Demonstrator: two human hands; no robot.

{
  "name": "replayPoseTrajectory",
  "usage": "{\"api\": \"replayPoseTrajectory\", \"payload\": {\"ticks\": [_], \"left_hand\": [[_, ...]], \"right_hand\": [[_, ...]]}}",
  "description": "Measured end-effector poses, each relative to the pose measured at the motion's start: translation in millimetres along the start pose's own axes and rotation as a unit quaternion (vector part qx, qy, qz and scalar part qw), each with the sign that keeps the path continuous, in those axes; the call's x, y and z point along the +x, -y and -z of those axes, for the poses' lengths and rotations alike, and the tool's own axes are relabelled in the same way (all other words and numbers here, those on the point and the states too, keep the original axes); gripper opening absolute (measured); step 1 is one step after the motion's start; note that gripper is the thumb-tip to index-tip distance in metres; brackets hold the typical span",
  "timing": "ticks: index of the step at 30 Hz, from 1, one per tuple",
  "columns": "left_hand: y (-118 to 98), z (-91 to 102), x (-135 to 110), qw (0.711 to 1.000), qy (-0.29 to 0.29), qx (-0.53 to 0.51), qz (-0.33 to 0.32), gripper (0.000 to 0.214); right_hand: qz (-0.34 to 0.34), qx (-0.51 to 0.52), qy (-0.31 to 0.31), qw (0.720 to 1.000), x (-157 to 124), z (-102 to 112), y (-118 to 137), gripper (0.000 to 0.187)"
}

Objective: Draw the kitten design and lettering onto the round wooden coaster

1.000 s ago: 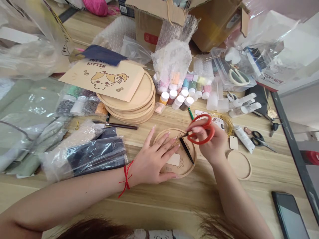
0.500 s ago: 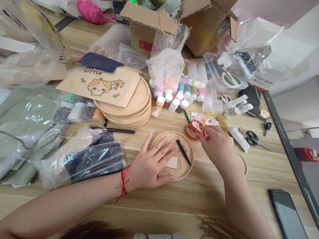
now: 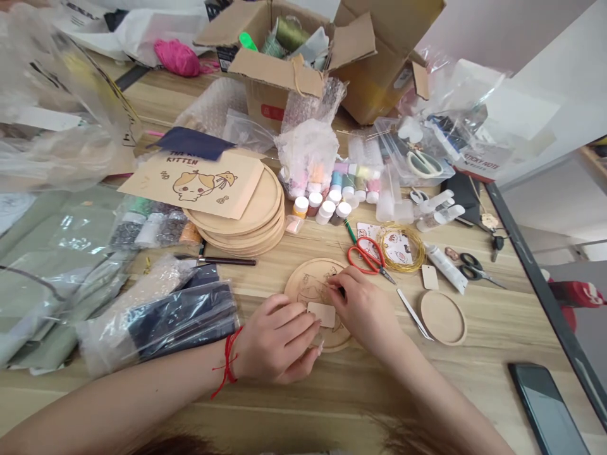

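Both my hands are curled over a round wooden disc with a drawing engraved on it. My left hand has its fingertips at the left edge of a small rectangular wooden tag lying on the disc. My right hand presses its fingertips onto the disc just above that tag, and they are partly hidden. Whether either hand grips the tag is hard to see. To the right, red-handled scissors and metal tweezers lie on the table, untouched.
A coil of gold wire, a blank wooden disc and black-handled scissors lie to the right. Paint pots, stacked wooden discs and plastic bags crowd the wooden table. A phone lies front right.
The red scissors have left my right hand and lie on the table. The tweezers have gone from the disc to the table. My left hand has curled in from flat, and the view has tilted up.
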State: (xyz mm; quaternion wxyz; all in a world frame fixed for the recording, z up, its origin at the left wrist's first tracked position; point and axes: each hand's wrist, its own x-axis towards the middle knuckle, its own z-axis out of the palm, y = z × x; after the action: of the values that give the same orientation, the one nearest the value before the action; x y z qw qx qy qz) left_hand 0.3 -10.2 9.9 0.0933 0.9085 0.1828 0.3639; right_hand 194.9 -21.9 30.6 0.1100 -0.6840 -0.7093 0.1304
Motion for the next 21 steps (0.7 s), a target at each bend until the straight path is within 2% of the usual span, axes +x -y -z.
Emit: {"api": "replayPoseTrajectory", "payload": {"ticks": [5,9,14,16,18,21], "left_hand": [[1,0.7,0,1.000,-0.005,-0.008,-0.005,0.018],[1,0.0,-2,1.000,-0.009,-0.010,-0.011,0.017],[3,-1.3,-2,1.000,-0.006,-0.016,-0.015,0.015],[3,-1.2,-1,1.000,0.001,-0.018,-0.013,0.014],[3,-0.9,0,1.000,0.011,-0.018,-0.009,0.013],[3,-0.4,1,1.000,0.023,-0.017,-0.001,0.013]], "right_hand": [[-0.020,0.043,-0.001,0.999,4,1,1,0.011],[-0.015,0.093,-0.017,0.995,10,10,1,0.011],[0.003,0.099,-0.067,0.993,38,25,-8,0.010],[0.007,0.056,-0.052,0.997,53,25,-13,0.012],[0.017,-0.001,-0.005,1.000,66,21,-16,0.017],[0.022,-0.052,0.036,0.998,76,17,-17,0.021]]}}
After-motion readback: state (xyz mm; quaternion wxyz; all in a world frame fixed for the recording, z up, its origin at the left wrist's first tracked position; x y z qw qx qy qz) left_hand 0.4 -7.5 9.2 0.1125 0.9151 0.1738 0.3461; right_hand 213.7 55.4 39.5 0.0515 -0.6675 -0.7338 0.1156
